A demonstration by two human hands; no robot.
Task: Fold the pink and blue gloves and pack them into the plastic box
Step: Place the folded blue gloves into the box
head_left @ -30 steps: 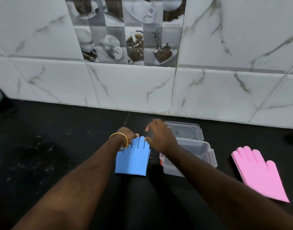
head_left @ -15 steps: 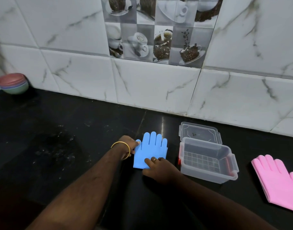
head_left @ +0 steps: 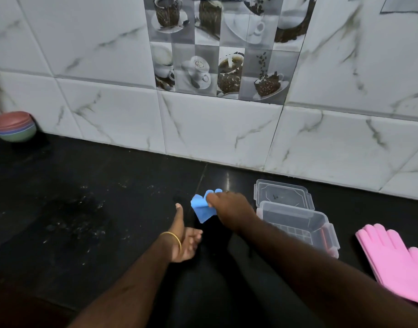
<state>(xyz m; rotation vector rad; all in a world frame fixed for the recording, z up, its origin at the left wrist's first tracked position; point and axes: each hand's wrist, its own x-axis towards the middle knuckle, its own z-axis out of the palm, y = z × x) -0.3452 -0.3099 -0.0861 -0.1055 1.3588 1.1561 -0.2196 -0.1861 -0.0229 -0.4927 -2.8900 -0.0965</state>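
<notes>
The blue glove (head_left: 201, 207) is bunched and partly folded, lifted off the black counter; my right hand (head_left: 229, 209) grips it from above and hides most of it. My left hand (head_left: 185, 240) is a little nearer me, palm turned up, thumb straight out, fingers loosely curled, holding nothing. The clear plastic box (head_left: 298, 227) stands open just right of my right hand, with its lid (head_left: 282, 192) lying behind it. The pink glove (head_left: 395, 259) lies flat at the far right, fingers pointing away from me.
A stack of pink, purple and green bowls (head_left: 13, 126) sits at the far left against the tiled wall (head_left: 215, 133). The black counter (head_left: 73, 209) stretches wide to the left, with pale specks on it.
My right hand has gathered the blue glove off the counter into a bunch. My left hand let go of the glove's edge and drew back toward me. The view shifted right and up.
</notes>
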